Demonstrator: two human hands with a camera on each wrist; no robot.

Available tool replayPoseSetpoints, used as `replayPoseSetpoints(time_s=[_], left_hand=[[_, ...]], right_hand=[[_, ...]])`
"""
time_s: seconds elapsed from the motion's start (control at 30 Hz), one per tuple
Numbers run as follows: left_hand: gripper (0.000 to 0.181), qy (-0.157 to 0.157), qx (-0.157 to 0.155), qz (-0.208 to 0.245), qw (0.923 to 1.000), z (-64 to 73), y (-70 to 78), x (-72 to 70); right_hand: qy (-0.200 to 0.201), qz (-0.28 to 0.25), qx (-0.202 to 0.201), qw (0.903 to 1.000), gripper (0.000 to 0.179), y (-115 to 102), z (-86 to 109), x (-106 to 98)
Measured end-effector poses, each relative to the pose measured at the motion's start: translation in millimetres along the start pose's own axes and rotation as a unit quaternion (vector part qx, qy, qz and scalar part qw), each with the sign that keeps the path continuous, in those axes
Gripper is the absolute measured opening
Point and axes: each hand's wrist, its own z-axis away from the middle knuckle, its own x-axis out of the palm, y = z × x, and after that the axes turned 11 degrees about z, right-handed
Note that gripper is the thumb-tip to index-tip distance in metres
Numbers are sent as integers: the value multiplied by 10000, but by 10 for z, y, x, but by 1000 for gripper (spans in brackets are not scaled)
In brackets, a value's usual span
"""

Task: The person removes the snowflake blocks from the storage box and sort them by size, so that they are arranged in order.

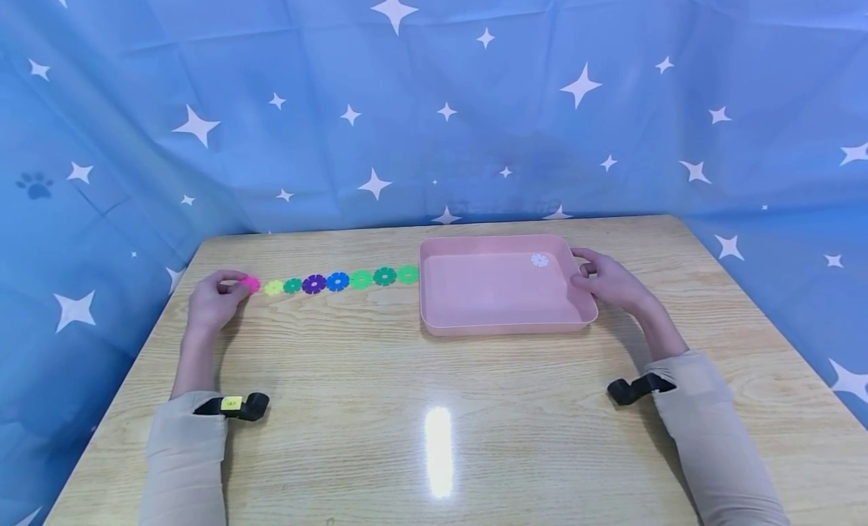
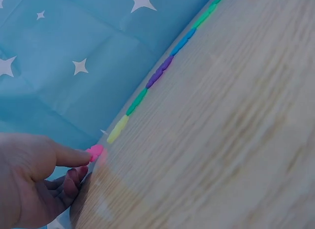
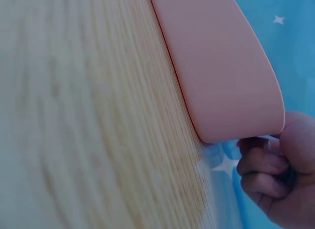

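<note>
At the far left of the table, my left hand (image 1: 212,301) pinches a pink flower-shaped plastic disc (image 1: 252,283) between thumb and fingers. In the left wrist view the pink disc (image 2: 96,151) is tilted up at the fingertips. Just right of it, a yellow disc (image 1: 273,287) begins a straight row of similar flower discs. A purple disc (image 1: 308,285) and a blue disc (image 1: 332,282) lie mid-row, with green ones around them. My right hand (image 1: 613,282) holds the right wall of a pink tray (image 1: 502,296), thumb over its rim. One white flower disc (image 1: 539,261) lies in the tray.
The row's last green disc (image 1: 408,274) lies right by the tray's left wall. Behind the wooden table (image 1: 353,383) hangs a blue curtain (image 1: 305,157) with white stars. Each sleeve carries a black wrist camera (image 1: 252,407).
</note>
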Motion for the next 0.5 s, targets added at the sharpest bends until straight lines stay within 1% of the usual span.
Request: replayPoseSetpoints(time_s=[0.3,0.5], left_hand=[[37,-22,20,-156,9999,-31,-42,21],[37,-33,25,-143,9999,-37,-54,21]], right_hand=[[-9,57,-6,10000,65,-3,6,-1],[7,83,4,10000,65,4,3,-1]])
